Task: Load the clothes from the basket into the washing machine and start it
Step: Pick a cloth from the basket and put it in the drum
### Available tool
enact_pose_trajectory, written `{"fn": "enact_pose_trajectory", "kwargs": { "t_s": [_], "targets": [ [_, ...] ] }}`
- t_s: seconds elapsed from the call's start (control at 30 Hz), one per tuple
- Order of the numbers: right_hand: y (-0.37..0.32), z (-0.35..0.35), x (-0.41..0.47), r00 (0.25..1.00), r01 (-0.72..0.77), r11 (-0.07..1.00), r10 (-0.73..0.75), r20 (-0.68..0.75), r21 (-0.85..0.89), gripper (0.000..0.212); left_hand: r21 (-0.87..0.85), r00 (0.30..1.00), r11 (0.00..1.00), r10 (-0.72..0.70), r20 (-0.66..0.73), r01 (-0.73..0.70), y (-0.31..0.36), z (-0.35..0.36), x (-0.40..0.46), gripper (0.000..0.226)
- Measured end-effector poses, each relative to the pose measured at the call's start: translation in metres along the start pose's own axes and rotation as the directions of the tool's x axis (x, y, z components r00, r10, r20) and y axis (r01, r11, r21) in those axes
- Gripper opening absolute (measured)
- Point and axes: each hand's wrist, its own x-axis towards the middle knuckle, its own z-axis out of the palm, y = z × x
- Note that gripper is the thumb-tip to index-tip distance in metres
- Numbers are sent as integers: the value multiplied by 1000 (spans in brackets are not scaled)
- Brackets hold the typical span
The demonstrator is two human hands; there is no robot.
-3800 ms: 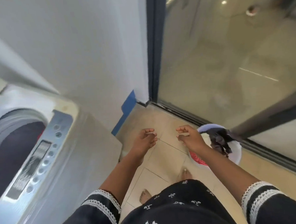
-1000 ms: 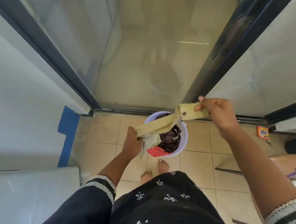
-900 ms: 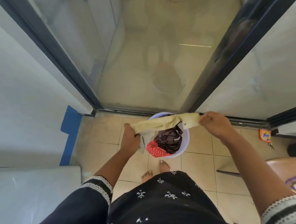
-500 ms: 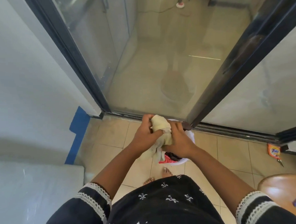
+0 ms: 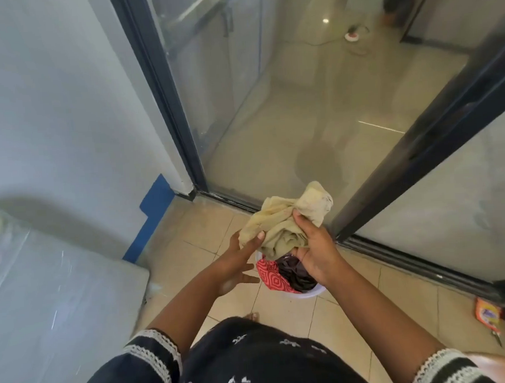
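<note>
a view looking down from head height at two bare hands over a tiled floor (image 5: 319, 319). a bunched pale yellow cloth (image 5: 288, 218) is held above a white basket (image 5: 310, 293), which stands on the floor just in front of the person's feet. the cloth is gripped by the right hand (image 5: 314, 246), with the thumb and fingers curled round its right side. the left hand (image 5: 236, 267) is held under and against the cloth's left edge, its fingers spread and mostly straight, the thumb pressed on the fabric. more clothes are seen in the basket: a red patterned piece (image 5: 271, 275) and a dark piece (image 5: 296, 272). the grey side of the washing machine (image 5: 55, 304) is seen at the lower left, well apart from the basket. a dark-framed glass door (image 5: 270, 117) is seen behind the basket. a small orange packet (image 5: 487, 315) lies on the floor at the far right.
</note>
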Motion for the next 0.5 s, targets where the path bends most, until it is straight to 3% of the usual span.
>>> {"fn": "enact_pose_trajectory", "kwargs": {
  "t_s": [0.07, 0.13, 0.23, 0.33, 0.4, 0.5],
  "targets": [
    [-10, -2, -6, 992, -86, 987, 73, 99, 137, 37, -71, 998, 995, 65, 27, -63, -1, 13, -5, 87],
    [-14, -6, -8, 986, -114, 986, 97, 137, 118, 40, -102, 985, 981, 169, 19, -166, 4, 27, -11, 66],
    [-8, -17, -8, 974, -169, 966, 195, 119, -197, 40, -159, 946, 936, 298, -126, -315, 12, 43, -18, 44],
    [4, -30, -7, 958, -235, 874, 282, 50, -424, 33, -105, 904, 924, 327, -277, -367, 12, 48, -22, 43],
    [13, -38, -6, 953, -230, 888, 289, 94, -397, 44, -121, 889, 917, 325, -322, -379, 9, 48, -28, 38],
    [27, -49, -2, 903, -271, 935, 329, 276, -228, 81, -201, 895, 898, 322, -308, -392, -4, 43, -39, 38]
  ]
}}
